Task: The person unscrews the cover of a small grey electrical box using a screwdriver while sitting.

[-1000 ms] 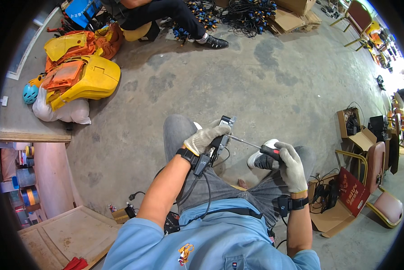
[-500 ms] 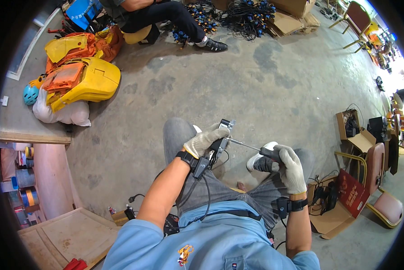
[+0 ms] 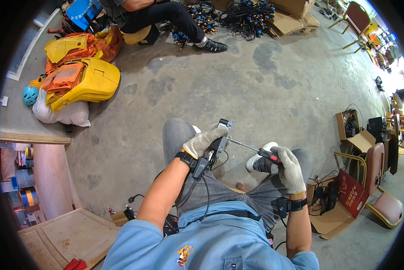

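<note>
My left hand (image 3: 205, 141), in a pale work glove, is closed around a small black and grey device (image 3: 219, 143) with a metal bracket at its far end. A cable hangs from it over my lap. In my gloved right hand (image 3: 292, 170) is a screwdriver (image 3: 270, 156) with a black and red handle. Its long metal shaft points left, and the tip meets the side of the device. What the tip sits in is too small to make out. Both hands are above my knees.
Yellow and orange plastic shells (image 3: 91, 81) lie at the far left, near a seated person's leg (image 3: 188, 22). Tangled black cables (image 3: 249, 18) heap at the back. To my right stand an open cardboard box (image 3: 335, 218) and a chair (image 3: 375, 168). A wooden board (image 3: 67, 234) lies lower left.
The screwdriver handle has turned in my right hand, so its red part now shows. The device and my left hand have barely moved.
</note>
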Motion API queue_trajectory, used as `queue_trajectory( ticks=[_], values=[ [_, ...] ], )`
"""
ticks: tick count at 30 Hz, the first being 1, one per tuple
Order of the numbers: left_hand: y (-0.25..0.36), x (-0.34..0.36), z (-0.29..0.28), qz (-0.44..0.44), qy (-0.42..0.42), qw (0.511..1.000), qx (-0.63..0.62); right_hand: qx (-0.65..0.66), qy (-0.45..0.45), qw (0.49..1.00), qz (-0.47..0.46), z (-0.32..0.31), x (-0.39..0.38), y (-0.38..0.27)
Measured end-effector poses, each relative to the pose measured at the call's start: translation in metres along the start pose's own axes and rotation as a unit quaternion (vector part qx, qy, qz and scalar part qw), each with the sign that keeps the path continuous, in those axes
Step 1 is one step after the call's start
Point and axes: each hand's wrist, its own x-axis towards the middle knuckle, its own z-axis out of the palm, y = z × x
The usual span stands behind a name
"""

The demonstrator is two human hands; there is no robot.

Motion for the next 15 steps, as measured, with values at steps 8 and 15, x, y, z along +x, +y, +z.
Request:
queue_trajectory(
  ticks=[8,15],
  values=[
    [-0.003,0.000,-0.003,0.020,-0.006,1.000,0.005,0.070,-0.016,0.997,-0.019,0.017,-0.009,-0.014],
    [0.000,-0.002,0.001,0.004,0.008,1.000,0.002,0.058,-0.035,0.997,0.021,-0.004,-0.002,-0.003]
  ],
)
